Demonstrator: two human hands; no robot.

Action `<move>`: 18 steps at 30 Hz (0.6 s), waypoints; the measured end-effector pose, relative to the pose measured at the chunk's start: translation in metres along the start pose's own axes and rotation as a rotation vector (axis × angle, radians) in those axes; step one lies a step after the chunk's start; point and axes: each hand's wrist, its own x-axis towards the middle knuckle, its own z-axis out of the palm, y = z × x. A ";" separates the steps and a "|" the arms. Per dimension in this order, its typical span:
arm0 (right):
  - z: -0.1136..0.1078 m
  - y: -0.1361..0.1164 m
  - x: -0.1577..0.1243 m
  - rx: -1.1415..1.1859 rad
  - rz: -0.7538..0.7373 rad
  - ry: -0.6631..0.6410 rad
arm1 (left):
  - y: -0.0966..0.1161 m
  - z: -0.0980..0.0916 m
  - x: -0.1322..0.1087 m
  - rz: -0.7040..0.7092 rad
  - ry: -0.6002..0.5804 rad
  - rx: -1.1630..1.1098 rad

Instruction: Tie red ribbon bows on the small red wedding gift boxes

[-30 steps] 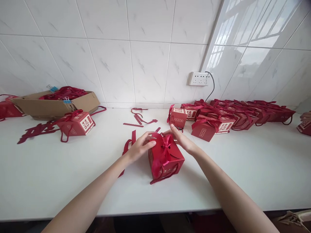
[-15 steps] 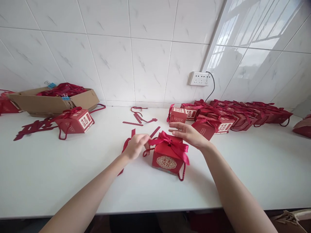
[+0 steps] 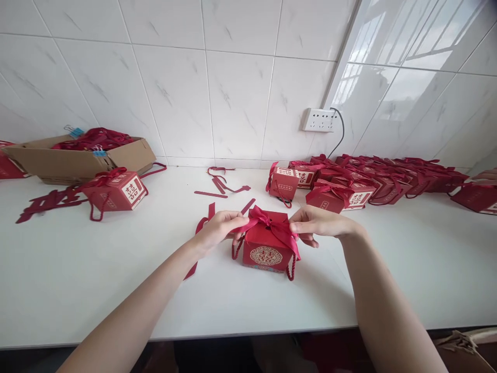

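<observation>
A red gift box (image 3: 267, 255) with a round gold emblem stands upright on the white table in front of me. Across its top lies a red ribbon bow (image 3: 269, 223), and twisted cord handles hang at both sides. My left hand (image 3: 223, 227) pinches the bow's left part between thumb and fingers. On the other side, my right hand (image 3: 314, 224) is closed on the bow's right part, thumb against forefinger. A strip of dark red ribbon (image 3: 191, 270) lies on the table, partly behind my left forearm.
Several finished-looking red boxes (image 3: 388, 186) crowd the right back. One box (image 3: 116, 191) stands at left by a cardboard box (image 3: 73, 163) full of ribbon. Ribbon scraps (image 3: 217, 186) lie near the wall, below a power socket (image 3: 319, 120). Another person's hand (image 3: 485, 175) touches a box at far right.
My right hand has come down from above the box and taken hold of the bow's right part. My left hand still pinches the left part. A hand has appeared at far right.
</observation>
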 end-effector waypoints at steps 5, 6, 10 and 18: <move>0.009 0.003 0.021 0.205 -0.075 0.249 | 0.004 0.000 0.000 0.034 0.014 -0.164; 0.011 0.005 0.027 0.274 -0.093 0.302 | 0.004 0.000 0.000 0.053 0.044 -0.168; 0.022 0.012 0.046 0.549 -0.158 0.435 | 0.004 -0.004 0.001 0.166 0.159 -0.093; 0.038 0.008 0.055 0.641 -0.166 0.397 | 0.010 -0.009 -0.008 0.425 0.161 0.234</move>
